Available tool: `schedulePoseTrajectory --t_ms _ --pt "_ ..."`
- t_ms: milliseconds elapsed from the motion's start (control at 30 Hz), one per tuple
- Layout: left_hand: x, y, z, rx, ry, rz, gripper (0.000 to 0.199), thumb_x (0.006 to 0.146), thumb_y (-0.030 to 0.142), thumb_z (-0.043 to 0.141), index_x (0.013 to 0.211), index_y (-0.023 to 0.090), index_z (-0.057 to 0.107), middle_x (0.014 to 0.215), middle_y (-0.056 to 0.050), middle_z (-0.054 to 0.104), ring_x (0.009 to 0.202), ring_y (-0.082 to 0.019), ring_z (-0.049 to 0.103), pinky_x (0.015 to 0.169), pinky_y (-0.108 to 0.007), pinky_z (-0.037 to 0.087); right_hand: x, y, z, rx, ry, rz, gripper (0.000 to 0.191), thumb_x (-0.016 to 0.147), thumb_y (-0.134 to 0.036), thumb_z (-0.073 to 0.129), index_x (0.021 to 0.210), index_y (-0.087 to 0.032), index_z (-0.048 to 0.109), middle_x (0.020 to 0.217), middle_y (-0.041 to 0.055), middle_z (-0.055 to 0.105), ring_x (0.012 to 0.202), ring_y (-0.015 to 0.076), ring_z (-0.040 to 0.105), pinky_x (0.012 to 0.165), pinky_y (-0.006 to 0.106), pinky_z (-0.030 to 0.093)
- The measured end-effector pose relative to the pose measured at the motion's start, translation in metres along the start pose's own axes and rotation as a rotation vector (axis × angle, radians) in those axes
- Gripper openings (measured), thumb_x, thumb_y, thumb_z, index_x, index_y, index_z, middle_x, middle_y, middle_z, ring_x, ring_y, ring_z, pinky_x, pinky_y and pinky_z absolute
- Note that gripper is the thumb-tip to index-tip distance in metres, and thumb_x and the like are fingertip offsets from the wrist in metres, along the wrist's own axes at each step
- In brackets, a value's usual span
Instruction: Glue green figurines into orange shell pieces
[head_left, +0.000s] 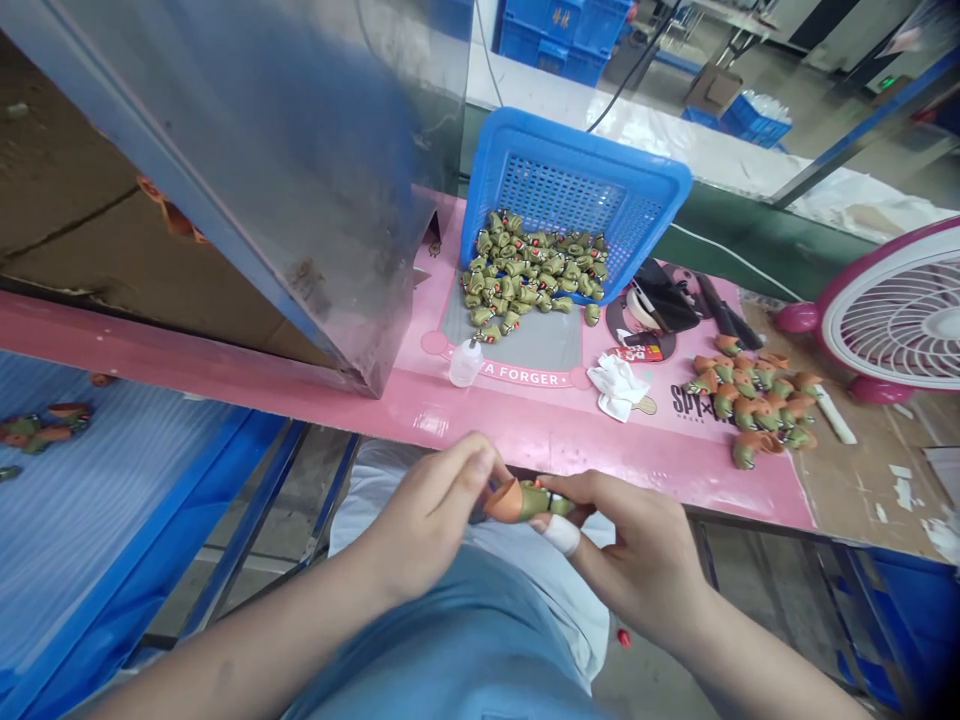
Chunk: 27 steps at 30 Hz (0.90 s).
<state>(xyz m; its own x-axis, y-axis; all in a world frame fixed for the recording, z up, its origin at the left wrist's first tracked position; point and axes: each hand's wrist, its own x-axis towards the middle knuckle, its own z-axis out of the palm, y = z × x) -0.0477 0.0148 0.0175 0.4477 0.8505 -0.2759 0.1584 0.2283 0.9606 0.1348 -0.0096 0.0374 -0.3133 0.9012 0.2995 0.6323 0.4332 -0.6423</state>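
Note:
Between my hands, just off the front edge of the pink table, is a small figure part [534, 500] with an orange cup-shaped end and an olive green body. My right hand [622, 540], with white tape round the thumb, pinches the green end. The fingers of my left hand [442, 510] are closed on the orange end. A tilted blue basket [581, 140] spills olive green pieces [525, 270] onto the mat. At the right lies a cluster of orange and green parts [757, 395].
On the pink mat [405, 395] stand a small translucent bottle [466, 364] and a crumpled white tissue [618, 387]. A phone-like black object [667, 300] lies behind. A pink and white fan [900, 310] is at right. A metal box wall [330, 180] rises at left.

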Motion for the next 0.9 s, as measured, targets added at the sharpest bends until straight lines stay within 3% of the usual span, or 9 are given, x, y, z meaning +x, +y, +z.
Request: schedulePoseTrajectory --t_ms 67,167,300,400,500,600,667,767,900 --pt "-0.004 -0.002 -0.004 0.026 0.098 0.107 0.029 0.092 0.035 0.032 0.088 0.018 0.056 0.089 -0.002 0.06 0.084 -0.014 0.055 0.074 -0.023 0.042 0.002 0.002 -0.002 0.151 -0.013 0.198 0.01 0.076 -0.025 0.062 0.074 -0.016 0.058 0.054 -0.0033 0.058 0.045 0.0068 0.052 0.042 0.016 0.04" --pt "-0.01 -0.005 -0.001 0.012 0.102 0.22 0.017 0.09 0.029 0.041 0.093 0.022 0.056 0.102 0.0 0.058 0.097 -0.012 0.053 0.081 -0.021 0.041 0.003 0.005 -0.002 0.355 -0.068 0.445 0.021 0.075 -0.034 0.063 0.067 -0.016 0.057 0.049 -0.0024 0.056 0.042 0.0084 0.051 0.04 0.017 0.039" --pt "-0.013 -0.004 0.008 -0.051 0.065 0.206 0.011 0.088 0.022 0.046 0.09 0.023 0.057 0.098 0.001 0.059 0.1 -0.012 0.053 0.086 -0.021 0.04 0.001 0.007 0.002 0.509 -0.111 0.579 0.029 0.073 -0.041 0.063 0.066 -0.014 0.055 0.049 0.0001 0.056 0.04 0.0092 0.05 0.039 0.019 0.038" --pt "-0.012 0.0 0.01 -0.164 0.024 0.121 0.012 0.088 0.022 0.046 0.087 0.019 0.057 0.092 -0.001 0.06 0.088 -0.012 0.056 0.079 -0.023 0.044 -0.001 0.01 0.003 0.469 -0.095 0.503 0.026 0.076 -0.038 0.061 0.065 -0.014 0.054 0.051 -0.0001 0.056 0.042 0.0084 0.048 0.039 0.018 0.038" --pt "-0.009 0.001 0.008 -0.277 -0.008 0.04 0.014 0.087 0.025 0.047 0.082 0.016 0.057 0.086 -0.002 0.061 0.077 -0.012 0.056 0.07 -0.022 0.047 -0.003 0.014 0.001 0.367 -0.064 0.283 0.015 0.077 -0.028 0.059 0.084 -0.015 0.059 0.065 0.0011 0.061 0.051 0.0084 0.052 0.048 0.019 0.044" --pt "-0.008 0.0 0.007 -0.374 -0.002 -0.018 0.015 0.086 0.027 0.05 0.079 0.015 0.057 0.078 -0.001 0.062 0.07 -0.01 0.056 0.065 -0.022 0.048 -0.005 0.016 -0.002 0.297 -0.059 0.103 0.022 0.076 -0.019 0.061 0.098 -0.018 0.058 0.07 0.0002 0.061 0.055 0.0077 0.053 0.052 0.019 0.046" --pt "-0.008 -0.001 0.008 -0.427 0.03 -0.057 0.011 0.084 0.026 0.053 0.089 0.017 0.057 0.077 0.001 0.064 0.07 -0.01 0.058 0.063 -0.021 0.048 -0.006 0.016 -0.003 0.282 -0.052 0.076 0.02 0.075 -0.017 0.062 0.095 -0.019 0.06 0.067 -0.0011 0.06 0.054 0.0072 0.052 0.05 0.017 0.045" --pt "-0.008 -0.001 0.011 -0.473 0.045 -0.108 0.031 0.079 0.021 0.06 0.109 0.02 0.052 0.092 -0.001 0.068 0.08 -0.011 0.062 0.066 -0.018 0.048 -0.007 0.015 -0.002 0.299 -0.029 0.115 0.016 0.074 -0.017 0.063 0.09 -0.018 0.06 0.066 -0.0014 0.06 0.051 0.007 0.051 0.047 0.017 0.044" --pt "-0.009 0.001 0.014 -0.5 0.037 -0.132 0.035 0.076 0.017 0.064 0.109 0.018 0.055 0.098 -0.003 0.068 0.089 -0.013 0.062 0.073 -0.018 0.048 -0.007 0.012 -0.001 0.324 -0.01 0.14 0.015 0.072 -0.019 0.066 0.086 -0.017 0.06 0.065 -0.0025 0.06 0.05 0.0064 0.051 0.047 0.017 0.044"
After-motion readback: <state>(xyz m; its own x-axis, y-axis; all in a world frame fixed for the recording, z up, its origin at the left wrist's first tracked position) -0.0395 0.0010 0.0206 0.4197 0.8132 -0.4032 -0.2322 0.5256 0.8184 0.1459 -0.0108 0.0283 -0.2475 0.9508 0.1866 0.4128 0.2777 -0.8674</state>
